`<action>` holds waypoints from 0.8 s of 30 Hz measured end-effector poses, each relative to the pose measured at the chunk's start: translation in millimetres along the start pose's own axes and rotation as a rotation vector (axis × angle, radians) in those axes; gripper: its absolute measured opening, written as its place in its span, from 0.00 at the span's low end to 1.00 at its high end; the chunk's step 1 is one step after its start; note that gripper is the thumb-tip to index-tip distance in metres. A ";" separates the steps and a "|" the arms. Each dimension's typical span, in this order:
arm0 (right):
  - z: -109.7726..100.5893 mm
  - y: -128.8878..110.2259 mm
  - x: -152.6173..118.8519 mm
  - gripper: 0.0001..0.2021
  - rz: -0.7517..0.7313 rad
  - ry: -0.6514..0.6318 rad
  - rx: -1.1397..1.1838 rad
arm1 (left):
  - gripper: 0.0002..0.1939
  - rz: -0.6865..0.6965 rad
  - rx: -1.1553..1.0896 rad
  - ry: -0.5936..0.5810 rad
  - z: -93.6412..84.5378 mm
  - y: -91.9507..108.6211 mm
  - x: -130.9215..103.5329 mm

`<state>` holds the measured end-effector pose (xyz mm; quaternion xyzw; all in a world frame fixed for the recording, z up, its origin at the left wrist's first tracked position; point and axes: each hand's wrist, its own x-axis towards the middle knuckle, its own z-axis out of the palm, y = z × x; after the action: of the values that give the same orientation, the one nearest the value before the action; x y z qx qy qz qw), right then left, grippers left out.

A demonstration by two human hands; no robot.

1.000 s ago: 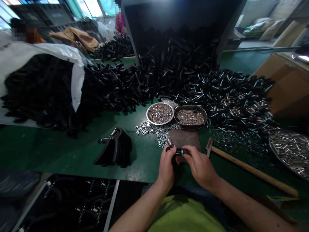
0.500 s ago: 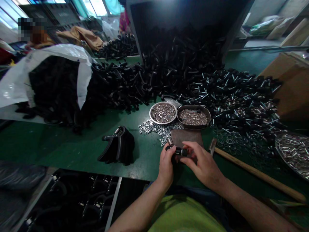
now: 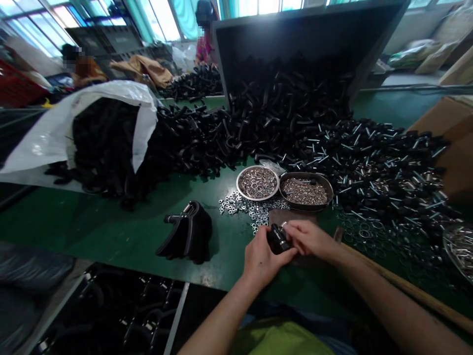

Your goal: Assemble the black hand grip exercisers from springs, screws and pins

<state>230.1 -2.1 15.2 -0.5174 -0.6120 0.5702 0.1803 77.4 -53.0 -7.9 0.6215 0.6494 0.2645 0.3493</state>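
Observation:
A small black part (image 3: 280, 237) with a metal band and spring is between my hands, over a flat brown plate (image 3: 291, 217). My left hand (image 3: 263, 259) wraps round it from the left, thumb below. The fingers of my right hand (image 3: 306, 237) are pinched together at the part's upper right side, by its metal piece. Behind my hands are a round bowl of metal rings (image 3: 257, 183) and an oval tin of small metal pieces (image 3: 306, 191). Loose nuts (image 3: 236, 203) lie in front of the bowl.
Stacked black curved parts (image 3: 188, 231) stand left on the green table (image 3: 121, 231). A large black heap (image 3: 207, 138) spreads behind, with bolts (image 3: 369, 148) at right. A wooden-handled hammer (image 3: 410, 291) lies beneath my right forearm. Two people are in the background.
The black part has turned in my hands. My left hand now wraps round it, and my right fingers have moved from its right end to its upper side. The view has shifted slightly.

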 end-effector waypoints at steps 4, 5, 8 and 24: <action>-36.9 -28.5 62.7 0.11 -0.223 0.423 -0.721 | 0.27 0.191 0.290 -0.041 2.7 -3.3 0.8; -40.6 -35.8 80.4 0.10 -0.233 0.469 -0.793 | 0.27 0.251 0.343 -0.046 4.7 -2.9 0.3; -40.5 -51.4 126.8 0.11 -0.223 0.524 -0.895 | 0.30 0.361 0.421 -0.073 10.6 -2.7 -0.7; -31.2 -58.4 147.9 0.11 -0.279 0.519 -0.833 | 0.30 0.355 0.404 -0.079 9.7 -3.6 1.2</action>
<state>171.3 148.7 21.1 -0.5832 -0.7859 0.1010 0.1793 82.7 -53.0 -16.8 0.7926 0.5557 0.1624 0.1912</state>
